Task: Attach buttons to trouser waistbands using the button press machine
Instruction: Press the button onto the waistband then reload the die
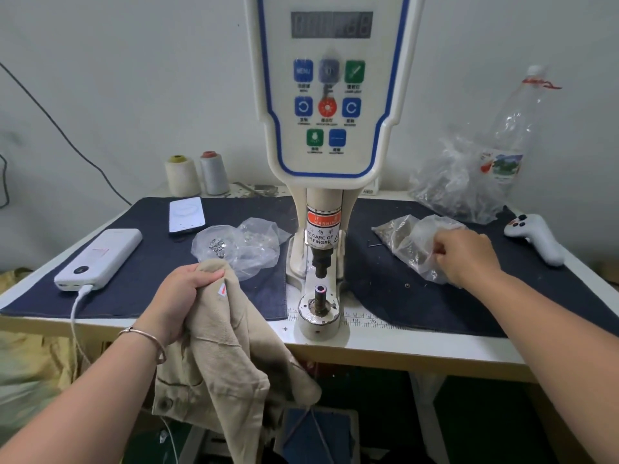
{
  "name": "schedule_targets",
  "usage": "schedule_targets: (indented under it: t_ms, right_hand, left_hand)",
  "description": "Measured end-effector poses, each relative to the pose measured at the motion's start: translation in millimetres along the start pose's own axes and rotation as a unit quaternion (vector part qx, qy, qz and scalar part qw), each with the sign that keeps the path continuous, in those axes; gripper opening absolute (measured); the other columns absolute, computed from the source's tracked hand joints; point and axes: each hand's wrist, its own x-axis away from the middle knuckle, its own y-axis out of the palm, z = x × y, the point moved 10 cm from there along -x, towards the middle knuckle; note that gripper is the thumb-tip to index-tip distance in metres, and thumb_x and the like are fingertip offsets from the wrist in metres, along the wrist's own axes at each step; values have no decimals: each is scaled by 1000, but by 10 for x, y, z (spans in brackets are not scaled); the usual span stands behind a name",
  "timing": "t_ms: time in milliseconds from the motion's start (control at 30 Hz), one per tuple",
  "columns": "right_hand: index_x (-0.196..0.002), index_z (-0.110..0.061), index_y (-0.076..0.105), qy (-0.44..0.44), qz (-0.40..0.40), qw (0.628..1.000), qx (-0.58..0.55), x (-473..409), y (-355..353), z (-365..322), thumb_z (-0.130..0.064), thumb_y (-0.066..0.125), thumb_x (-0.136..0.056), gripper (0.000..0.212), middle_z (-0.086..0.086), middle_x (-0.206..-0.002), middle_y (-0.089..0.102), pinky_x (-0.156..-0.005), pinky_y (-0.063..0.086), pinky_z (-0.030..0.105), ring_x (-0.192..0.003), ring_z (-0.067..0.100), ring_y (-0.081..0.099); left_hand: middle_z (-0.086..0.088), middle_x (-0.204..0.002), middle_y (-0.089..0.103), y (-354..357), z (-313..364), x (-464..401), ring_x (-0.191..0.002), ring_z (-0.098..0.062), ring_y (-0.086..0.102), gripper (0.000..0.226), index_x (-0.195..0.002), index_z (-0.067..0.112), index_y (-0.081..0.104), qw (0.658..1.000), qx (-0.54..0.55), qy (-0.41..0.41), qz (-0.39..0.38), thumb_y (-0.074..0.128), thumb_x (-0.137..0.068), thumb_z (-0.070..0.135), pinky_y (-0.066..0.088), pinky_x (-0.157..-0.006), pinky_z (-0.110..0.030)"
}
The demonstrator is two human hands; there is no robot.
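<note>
My left hand grips the bunched waistband of beige trousers, held up at the table's front edge, left of the press. The button press machine stands in the middle; its lower die post is bare under the punch. My right hand is reaching into a clear plastic bag of small metal parts on the right, with its fingers curled at the bag's opening. A second clear bag with shiny buttons lies left of the machine.
A dark cloth covers the table. On the left lie a white power bank with a cable and a phone. Two thread cones stand at the back. A white controller, another bag and a plastic bottle sit on the right.
</note>
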Motion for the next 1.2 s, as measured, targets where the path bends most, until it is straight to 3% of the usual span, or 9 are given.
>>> schedule_targets:
  t_ms: [100,267,467,533,633,733,800,900,1200]
  right_hand:
    - [-73,-28,58,-1,7,1000,-17,7,-1,-1,-13,58,-88,21,6,-99,68,-77,28,30,-96,31,55]
    - [-96,-24,76,28,48,997,-51,89,-96,109,-16,60,-91,18,5,-106,71,-85,43,34,-101,32,60]
    - [-94,-10,77,66,229,937,-256,557,-433,214,-7,68,-87,12,7,-91,74,-72,43,26,-82,23,66]
    - [-86,-18,75,106,211,894,-381,636,-398,292,-7,70,-86,12,-4,-84,71,-69,44,22,-76,13,64]
    - [-76,-18,75,154,64,730,-662,770,-30,93,0,69,-84,20,2,-82,74,-69,53,23,-78,13,70]
    - [-75,-12,78,126,-67,659,-738,958,224,-363,4,67,-82,20,6,-80,74,-68,57,24,-75,17,72]
    - [-77,-10,78,119,-109,654,-739,1060,320,-579,4,69,-80,18,7,-80,74,-68,57,24,-73,18,71]
    - [-76,-8,78,107,-137,680,-712,1141,376,-829,6,70,-80,16,9,-73,72,-63,56,24,-64,17,67]
    - [-77,-7,75,92,-123,714,-683,1155,254,-1245,3,75,-77,10,8,-69,73,-61,58,25,-57,15,67]
  left_hand:
    - [-5,-62,68,-11,-16,-19,-53,-13,65,36,-56,18,72,1000,10,0,-1,63,-90,10,51,-49,-19]
    - [-6,-64,69,-42,-55,-46,-55,-15,65,32,-59,17,72,1000,19,-4,3,64,-89,11,53,-51,-21]
    - [-7,-65,68,-70,-60,-52,-57,-16,64,24,-63,14,69,1000,18,-3,11,66,-87,12,52,-54,-24]
    - [-8,-67,69,-39,-52,-45,-58,-17,65,18,-63,14,70,1000,21,-6,6,70,-81,16,53,-53,-24]
    - [-10,-71,70,-32,-46,-39,-62,-18,67,14,-69,10,71,1000,26,-5,3,71,-69,24,54,-57,-25]
    - [-11,-73,71,-63,-68,-56,-64,-19,68,16,-71,10,73,1000,28,-3,8,71,-69,26,54,-60,-25]
    - [-11,-73,72,-63,-78,-54,-64,-19,68,14,-70,11,74,999,30,-4,8,71,-71,24,55,-60,-25]
    - [-10,-73,73,-65,-78,-56,-64,-18,70,18,-69,13,77,1000,28,4,10,67,-84,16,56,-57,-24]
    - [-9,-70,72,-70,-65,-48,-60,-17,69,21,-71,10,74,999,42,2,17,64,-89,11,55,-52,-23]
